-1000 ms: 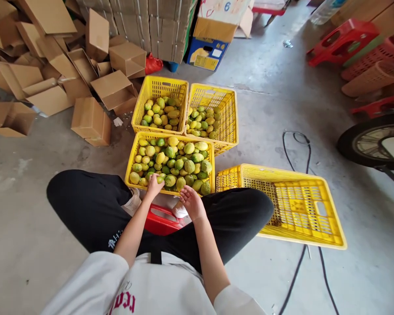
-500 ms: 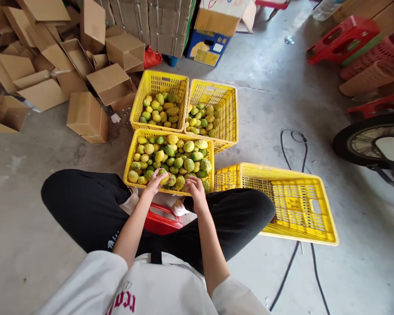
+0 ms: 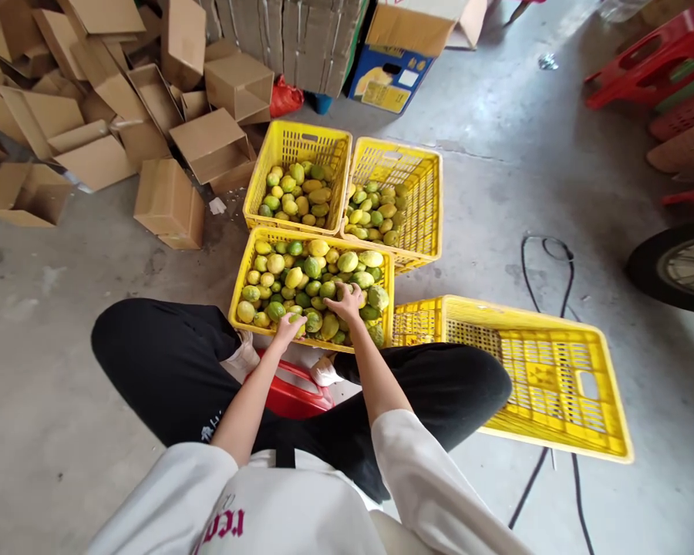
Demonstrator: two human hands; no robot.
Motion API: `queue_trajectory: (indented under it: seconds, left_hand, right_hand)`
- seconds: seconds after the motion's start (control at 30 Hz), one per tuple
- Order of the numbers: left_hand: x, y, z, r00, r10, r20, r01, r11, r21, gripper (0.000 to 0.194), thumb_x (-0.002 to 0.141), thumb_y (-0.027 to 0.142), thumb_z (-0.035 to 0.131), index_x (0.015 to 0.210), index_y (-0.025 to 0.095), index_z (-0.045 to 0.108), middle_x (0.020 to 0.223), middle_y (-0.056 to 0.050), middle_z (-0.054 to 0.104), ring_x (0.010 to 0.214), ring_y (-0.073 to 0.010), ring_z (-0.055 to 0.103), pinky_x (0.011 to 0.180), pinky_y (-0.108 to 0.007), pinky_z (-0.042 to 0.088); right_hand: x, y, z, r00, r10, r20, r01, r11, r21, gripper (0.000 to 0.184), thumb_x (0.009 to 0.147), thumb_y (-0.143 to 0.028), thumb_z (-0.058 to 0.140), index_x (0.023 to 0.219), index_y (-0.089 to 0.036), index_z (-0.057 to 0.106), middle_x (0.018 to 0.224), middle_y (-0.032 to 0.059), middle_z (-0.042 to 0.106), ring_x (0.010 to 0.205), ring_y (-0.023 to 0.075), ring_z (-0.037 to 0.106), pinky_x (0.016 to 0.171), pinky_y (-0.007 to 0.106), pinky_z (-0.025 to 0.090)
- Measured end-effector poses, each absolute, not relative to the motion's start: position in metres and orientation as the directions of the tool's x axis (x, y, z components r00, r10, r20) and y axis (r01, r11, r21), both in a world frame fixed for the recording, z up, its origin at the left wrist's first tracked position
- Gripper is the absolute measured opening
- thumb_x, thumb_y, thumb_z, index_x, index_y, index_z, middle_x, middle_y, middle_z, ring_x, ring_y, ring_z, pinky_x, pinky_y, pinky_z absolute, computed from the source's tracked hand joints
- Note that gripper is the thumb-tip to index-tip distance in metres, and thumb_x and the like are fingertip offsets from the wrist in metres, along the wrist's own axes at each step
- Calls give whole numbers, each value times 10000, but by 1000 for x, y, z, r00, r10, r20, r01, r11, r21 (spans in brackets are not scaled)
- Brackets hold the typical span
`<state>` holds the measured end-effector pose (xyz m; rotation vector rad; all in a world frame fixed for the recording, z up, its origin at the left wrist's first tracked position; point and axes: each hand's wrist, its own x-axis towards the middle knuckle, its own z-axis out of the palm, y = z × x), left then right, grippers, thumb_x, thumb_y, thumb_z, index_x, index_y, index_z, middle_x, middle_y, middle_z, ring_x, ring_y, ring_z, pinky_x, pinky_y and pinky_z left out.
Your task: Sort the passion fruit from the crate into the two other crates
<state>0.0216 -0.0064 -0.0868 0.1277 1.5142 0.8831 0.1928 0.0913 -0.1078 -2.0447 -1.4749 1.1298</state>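
Observation:
A yellow plastic crate (image 3: 240,287) full of green and yellow lemons (image 3: 311,267) stands on the floor between my knees. At its near edge my left hand (image 3: 288,330) is closed around a yellow-green lemon (image 3: 298,325). Farther right, above the pile, my right hand (image 3: 345,303) has its fingers curled over a green lemon, mostly hidden under the palm. Larger pale-green lemons (image 3: 377,297) lie beside that hand along the crate's right side.
Behind it stand a left yellow crate (image 3: 255,185) and a right yellow crate (image 3: 428,200), both part-filled with lemons. Another yellow crate (image 3: 560,385) lies on my right, by a black cable (image 3: 526,270). Cardboard boxes (image 3: 167,202) are heaped at left; a motorbike wheel (image 3: 679,266) is at right.
My right hand has reached forward from the crate's near edge onto a lemon in the pile. My left hand, still around its lemon, has dropped slightly toward the near rim. The view has shifted left.

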Motion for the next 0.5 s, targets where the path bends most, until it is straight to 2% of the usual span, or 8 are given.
queue_trajectory:
  seconds: [0.1, 0.17, 0.27, 0.37, 0.5]
  left_hand:
    - [22, -5, -89, -200, 546, -814, -406, 709, 576, 371, 753, 184, 978, 967, 168, 676, 722, 16, 680, 556, -132, 662, 558, -247, 559]
    - [21, -3, -88, -206, 530, -822, -403, 720, 565, 360, 803, 196, 953, 1033, 158, 679, 732, 11, 688, 570, -143, 682, 580, -262, 595]
    - [19, -1, -86, -206, 513, -833, -402, 732, 550, 330, 843, 208, 929, 1044, 155, 672, 722, 12, 686, 569, -146, 688, 596, -267, 619]
    - [18, -1, -85, -203, 502, -840, -409, 736, 539, 328, 839, 229, 939, 997, 175, 656, 708, 16, 679, 588, -159, 711, 605, -269, 626]
    - [16, -1, -85, -193, 505, -841, -428, 728, 535, 318, 851, 268, 935, 957, 197, 644, 703, 13, 687, 636, -180, 736, 617, -278, 636]
  right_hand:
    - [210, 87, -113, 51, 938, -342, 711, -275, -648, 648, 724, -212, 828, 1359, -253, 705, 1621, 155, 402, 1526, 439, 324, 1243, 593, 383]
    - [215, 87, -114, 98, 929, -358, 772, -298, -561, 687, 761, -252, 797, 1436, -258, 666, 1593, 173, 409, 1460, 453, 373, 1160, 582, 451]
    - [215, 89, -116, 175, 915, -365, 798, -349, -492, 681, 813, -310, 756, 1478, -242, 626, 1545, 193, 414, 1354, 443, 462, 1114, 561, 468]
    - [216, 90, -120, 187, 921, -341, 769, -353, -533, 630, 789, -305, 742, 1408, -238, 644, 1495, 176, 433, 1282, 409, 528, 1141, 549, 454]
    - [220, 88, -125, 216, 931, -294, 609, -364, -705, 551, 715, -272, 733, 1259, -236, 655, 1393, 136, 500, 1192, 348, 605, 1150, 520, 488]
